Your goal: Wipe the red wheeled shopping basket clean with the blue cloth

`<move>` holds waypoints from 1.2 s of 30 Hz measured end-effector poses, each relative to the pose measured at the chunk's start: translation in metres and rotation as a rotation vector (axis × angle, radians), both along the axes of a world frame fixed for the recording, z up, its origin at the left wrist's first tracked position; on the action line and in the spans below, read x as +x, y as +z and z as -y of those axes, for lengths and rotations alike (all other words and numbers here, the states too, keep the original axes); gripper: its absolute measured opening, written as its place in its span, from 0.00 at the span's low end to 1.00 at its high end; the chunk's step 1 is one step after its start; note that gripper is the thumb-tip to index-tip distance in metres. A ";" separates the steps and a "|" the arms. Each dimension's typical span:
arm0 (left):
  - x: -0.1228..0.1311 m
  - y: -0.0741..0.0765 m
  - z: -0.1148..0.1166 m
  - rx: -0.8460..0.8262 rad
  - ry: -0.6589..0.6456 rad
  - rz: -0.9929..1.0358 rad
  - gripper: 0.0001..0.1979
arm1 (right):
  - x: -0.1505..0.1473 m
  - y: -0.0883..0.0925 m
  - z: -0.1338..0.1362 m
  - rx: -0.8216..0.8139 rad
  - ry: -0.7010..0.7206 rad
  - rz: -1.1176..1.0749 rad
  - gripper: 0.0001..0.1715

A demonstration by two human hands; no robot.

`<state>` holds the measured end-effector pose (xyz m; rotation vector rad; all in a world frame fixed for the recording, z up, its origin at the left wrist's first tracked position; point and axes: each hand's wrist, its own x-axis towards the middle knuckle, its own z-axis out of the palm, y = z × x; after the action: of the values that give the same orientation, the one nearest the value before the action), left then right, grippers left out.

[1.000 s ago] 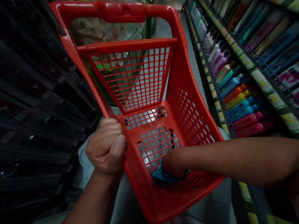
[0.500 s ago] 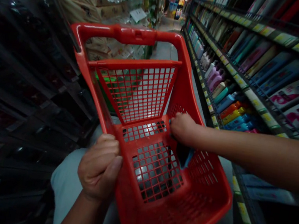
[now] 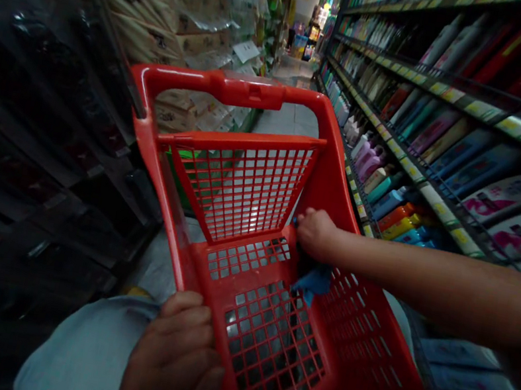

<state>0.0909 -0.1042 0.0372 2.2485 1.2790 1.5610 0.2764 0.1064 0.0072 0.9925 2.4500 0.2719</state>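
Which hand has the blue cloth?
The right hand, reaching inside the red basket, holds the blue cloth; the left hand has no cloth and grips the basket's side.

The left hand (image 3: 173, 361) is cut off by the bottom edge, its wrist out of frame. The basket (image 3: 258, 95) runs off the bottom edge too, so its near end is unseen. The right hand (image 3: 317, 234) hides part of a blue item (image 3: 311, 283), whose kind cannot be told; the right forearm (image 3: 449, 295) leaves by the right edge. Labels on the right shelves (image 3: 458, 102) are too small to read, the left shelves (image 3: 42, 116) are too dark to make out, and the aisle's far end (image 3: 303, 34) at top centre is too small to tell.
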 end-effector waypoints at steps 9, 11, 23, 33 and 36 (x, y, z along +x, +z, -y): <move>-0.012 -0.007 -0.014 0.101 -0.093 -0.027 0.13 | 0.003 0.058 0.033 0.099 -0.047 0.112 0.11; -0.013 -0.006 -0.015 0.088 -0.090 -0.026 0.13 | 0.025 0.042 0.081 -0.037 0.034 0.158 0.08; -0.018 0.001 -0.012 0.080 0.009 -0.155 0.12 | 0.130 0.079 0.161 0.002 -0.015 -0.637 0.18; -0.017 0.029 -0.024 -0.130 0.006 -0.556 0.17 | 0.177 0.036 0.182 -0.514 -0.245 -1.453 0.11; -0.007 0.036 -0.024 -0.185 0.084 -0.725 0.18 | 0.185 0.021 0.187 -0.577 -0.246 -1.602 0.11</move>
<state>0.0834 -0.0802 0.0736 2.7571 1.5926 0.5865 0.4617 -0.0803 0.0283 1.4417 3.1094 -1.8716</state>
